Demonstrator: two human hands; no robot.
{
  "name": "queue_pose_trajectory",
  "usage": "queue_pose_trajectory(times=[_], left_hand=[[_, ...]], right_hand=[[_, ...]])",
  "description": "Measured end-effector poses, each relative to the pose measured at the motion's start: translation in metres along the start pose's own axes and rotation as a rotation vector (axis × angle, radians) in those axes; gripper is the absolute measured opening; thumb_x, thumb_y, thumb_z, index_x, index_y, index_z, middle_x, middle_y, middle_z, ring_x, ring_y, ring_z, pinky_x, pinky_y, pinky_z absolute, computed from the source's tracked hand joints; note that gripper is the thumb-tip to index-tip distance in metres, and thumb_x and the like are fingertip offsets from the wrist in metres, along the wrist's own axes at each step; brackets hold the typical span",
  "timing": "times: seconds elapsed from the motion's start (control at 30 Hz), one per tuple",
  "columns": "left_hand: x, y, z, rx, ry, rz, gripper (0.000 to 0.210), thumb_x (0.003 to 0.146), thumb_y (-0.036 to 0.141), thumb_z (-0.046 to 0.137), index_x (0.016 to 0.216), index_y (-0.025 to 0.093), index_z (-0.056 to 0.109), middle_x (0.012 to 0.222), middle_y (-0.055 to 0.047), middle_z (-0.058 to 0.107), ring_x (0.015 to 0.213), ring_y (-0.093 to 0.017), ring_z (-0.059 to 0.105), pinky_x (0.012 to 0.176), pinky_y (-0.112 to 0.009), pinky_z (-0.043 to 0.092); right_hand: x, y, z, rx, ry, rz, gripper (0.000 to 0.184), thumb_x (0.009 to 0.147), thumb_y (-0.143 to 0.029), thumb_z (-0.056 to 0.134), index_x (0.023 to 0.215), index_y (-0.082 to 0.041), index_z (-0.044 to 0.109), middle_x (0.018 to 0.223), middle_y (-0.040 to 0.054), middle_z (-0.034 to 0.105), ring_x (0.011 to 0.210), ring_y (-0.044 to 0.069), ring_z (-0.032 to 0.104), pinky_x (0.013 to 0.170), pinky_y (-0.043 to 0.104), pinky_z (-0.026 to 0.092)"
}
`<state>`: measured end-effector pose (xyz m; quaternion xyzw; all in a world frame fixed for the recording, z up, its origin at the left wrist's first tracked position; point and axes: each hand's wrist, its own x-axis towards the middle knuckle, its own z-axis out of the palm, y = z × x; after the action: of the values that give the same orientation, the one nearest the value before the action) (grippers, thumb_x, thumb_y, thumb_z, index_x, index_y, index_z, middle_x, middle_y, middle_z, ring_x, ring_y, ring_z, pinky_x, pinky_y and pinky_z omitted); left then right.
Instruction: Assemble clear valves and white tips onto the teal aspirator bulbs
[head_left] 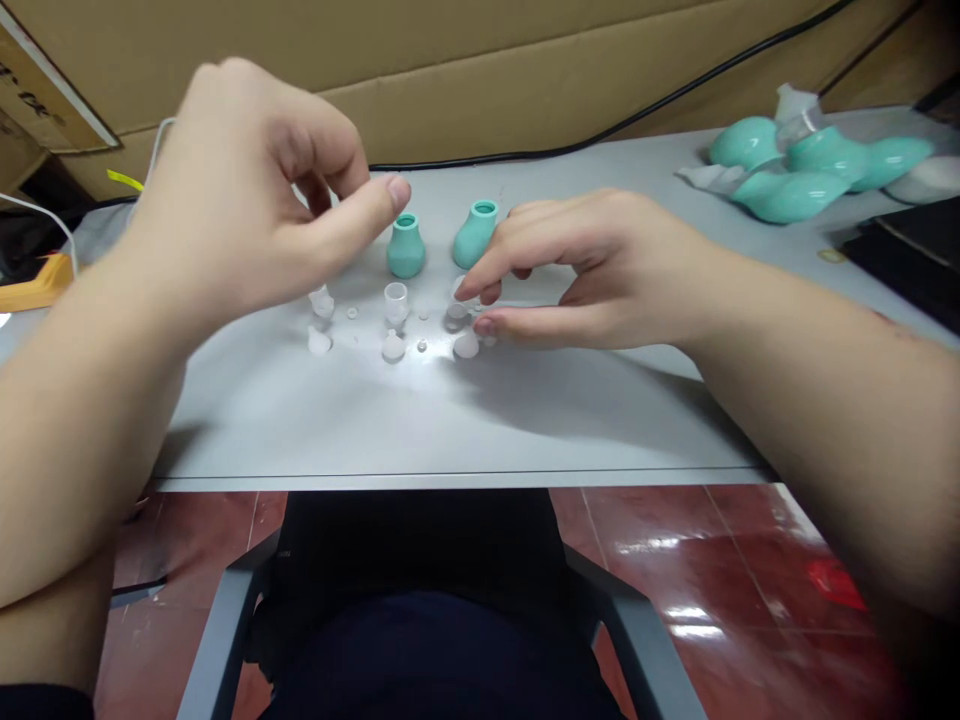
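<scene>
My left hand (pixel 292 190) is raised over the left of the table, its fingers curled in toward the thumb; whatever they may hold is hidden. Low over the small parts, my right hand (pixel 592 265) has thumb and index finger apart, close to a clear plastic cup (pixel 456 316). Another clear cup (pixel 396 303) stands in the middle, and a clear piece (pixel 322 302) lies below my left hand. In front of them are white rounded pieces (pixel 393 347) and tiny discs (pixel 422 346). Behind stand two teal bulb-shaped bottles (pixel 406 248), (pixel 474 238) with open necks.
Several shiny teal pieces with white wrapping (pixel 799 185) lie at the back right beside a dark flat item (pixel 911 245). A black cable (pixel 525 155) runs along the cardboard wall (pixel 480 80). An orange object (pixel 37 285) sits at the left. The table's front edge (pixel 465 480) faces me.
</scene>
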<state>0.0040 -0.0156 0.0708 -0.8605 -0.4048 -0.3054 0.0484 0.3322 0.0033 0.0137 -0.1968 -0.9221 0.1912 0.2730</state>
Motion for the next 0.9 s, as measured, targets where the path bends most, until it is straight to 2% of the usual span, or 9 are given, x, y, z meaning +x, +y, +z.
queue_pose_trajectory(times=[0.03, 0.1, 0.23, 0.4, 0.53, 0.63, 0.73, 0.83, 0.9], left_hand=[[0.000, -0.001, -0.012, -0.041, -0.044, 0.021, 0.047, 0.112, 0.058, 0.077, 0.078, 0.025, 0.080, 0.061, 0.006, 0.066, 0.058, -0.010, 0.037, 0.065, -0.037, 0.039], [-0.001, -0.006, -0.032, -0.038, -0.151, 0.070, 0.050, 0.109, 0.067, 0.079, 0.088, 0.024, 0.091, 0.066, 0.005, 0.072, 0.059, -0.008, 0.047, 0.068, -0.032, 0.040], [-0.010, -0.022, -0.045, 0.040, -0.314, 0.175, 0.060, 0.115, 0.075, 0.069, 0.101, 0.024, 0.099, 0.087, 0.002, 0.088, 0.065, -0.010, 0.065, 0.071, -0.029, 0.044], [-0.030, -0.030, -0.040, -0.053, -0.411, 0.259, 0.039, 0.118, 0.067, 0.078, 0.112, 0.034, 0.098, 0.107, -0.001, 0.096, 0.077, -0.022, 0.078, 0.076, -0.042, 0.058], [-0.045, -0.035, -0.033, -0.102, -0.411, 0.256, 0.018, 0.111, 0.048, 0.084, 0.118, 0.037, 0.096, 0.115, 0.000, 0.095, 0.086, -0.024, 0.082, 0.083, -0.042, 0.059], [-0.052, -0.040, -0.031, -0.064, -0.381, 0.278, 0.021, 0.107, 0.035, 0.081, 0.121, 0.034, 0.097, 0.110, 0.001, 0.094, 0.084, -0.022, 0.079, 0.080, -0.038, 0.053], [-0.056, -0.045, -0.031, -0.079, -0.377, 0.300, 0.021, 0.107, 0.034, 0.082, 0.121, 0.034, 0.097, 0.106, 0.002, 0.093, 0.080, -0.021, 0.077, 0.076, -0.036, 0.049], [-0.058, -0.048, -0.029, -0.098, -0.403, 0.274, 0.019, 0.107, 0.034, 0.081, 0.118, 0.034, 0.096, 0.107, 0.000, 0.095, 0.075, -0.020, 0.077, 0.076, -0.037, 0.056], [-0.060, -0.050, -0.026, -0.110, -0.428, 0.252, 0.020, 0.107, 0.033, 0.079, 0.117, 0.035, 0.096, 0.109, -0.001, 0.095, 0.076, -0.022, 0.079, 0.076, -0.039, 0.059]], right_hand=[[0.001, -0.001, 0.000, -0.007, 0.027, 0.000, 0.016, 0.117, -0.041, 0.088, 0.122, -0.028, 0.095, 0.106, 0.0058, 0.090, 0.098, 0.024, 0.081, 0.091, 0.043, 0.064], [0.003, -0.004, 0.001, -0.035, 0.066, -0.013, 0.014, 0.117, -0.041, 0.087, 0.117, -0.029, 0.095, 0.101, 0.0055, 0.089, 0.094, 0.025, 0.080, 0.092, 0.045, 0.065], [0.009, -0.013, 0.005, -0.135, 0.103, -0.048, 0.023, 0.121, -0.047, 0.084, 0.107, -0.032, 0.093, 0.097, 0.0039, 0.087, 0.095, 0.025, 0.079, 0.100, 0.049, 0.065], [0.025, -0.036, 0.012, -0.276, 0.040, -0.031, 0.021, 0.123, -0.045, 0.078, 0.116, -0.034, 0.094, 0.105, 0.0039, 0.089, 0.104, 0.027, 0.080, 0.102, 0.049, 0.063], [0.051, -0.052, 0.025, -0.381, -0.066, -0.032, 0.017, 0.119, -0.037, 0.079, 0.116, -0.031, 0.094, 0.103, 0.0063, 0.088, 0.106, 0.029, 0.074, 0.100, 0.048, 0.057], [0.069, -0.056, 0.039, -0.450, -0.162, -0.007, 0.026, 0.121, -0.036, 0.071, 0.115, -0.026, 0.094, 0.103, 0.0081, 0.086, 0.112, 0.033, 0.070, 0.094, 0.047, 0.050], [0.078, -0.054, 0.055, -0.509, -0.189, -0.054, 0.029, 0.122, -0.033, 0.067, 0.106, -0.023, 0.089, 0.096, 0.0099, 0.080, 0.115, 0.033, 0.068, 0.097, 0.047, 0.049], [0.078, -0.053, 0.069, -0.528, -0.207, -0.076, 0.031, 0.121, -0.026, 0.065, 0.100, -0.023, 0.087, 0.094, 0.0107, 0.077, 0.116, 0.034, 0.067, 0.100, 0.049, 0.048], [0.076, -0.056, 0.075, -0.538, -0.218, -0.038, 0.034, 0.120, -0.020, 0.062, 0.095, -0.023, 0.086, 0.094, 0.0100, 0.076, 0.115, 0.034, 0.065, 0.102, 0.049, 0.047]])
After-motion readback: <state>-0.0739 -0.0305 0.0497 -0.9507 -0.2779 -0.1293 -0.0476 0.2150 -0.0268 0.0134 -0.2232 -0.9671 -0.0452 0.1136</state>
